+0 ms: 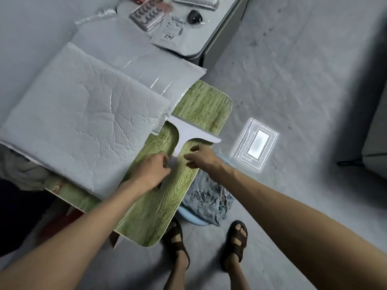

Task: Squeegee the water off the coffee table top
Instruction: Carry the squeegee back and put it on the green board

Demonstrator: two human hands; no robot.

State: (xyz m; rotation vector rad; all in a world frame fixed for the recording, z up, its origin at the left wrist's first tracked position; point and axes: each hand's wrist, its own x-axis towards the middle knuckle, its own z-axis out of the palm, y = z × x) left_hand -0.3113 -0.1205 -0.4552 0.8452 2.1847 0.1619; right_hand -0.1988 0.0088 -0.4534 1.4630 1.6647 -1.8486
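White T-shaped plastic squeegee [189, 132]: handle end pinched by left hand [154, 170] fingers [165, 161]; right hand [201, 156] fingers curl just beside, grip unclear.

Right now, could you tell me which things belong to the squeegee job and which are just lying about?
Job: squeegee, coffee table top, left hand at its handle, right hand.
Lying about: padded mailer, eyelash pack, labelled parcel.

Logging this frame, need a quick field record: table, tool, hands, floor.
table: green wood grain, mostly under mailers
tool: squeegee, blade across the far end
left hand: fingers at handle end, seem to pinch it
right hand: loosely curled beside handle, contact unclear
floor: basin with cloth by table edge
water: none discernible
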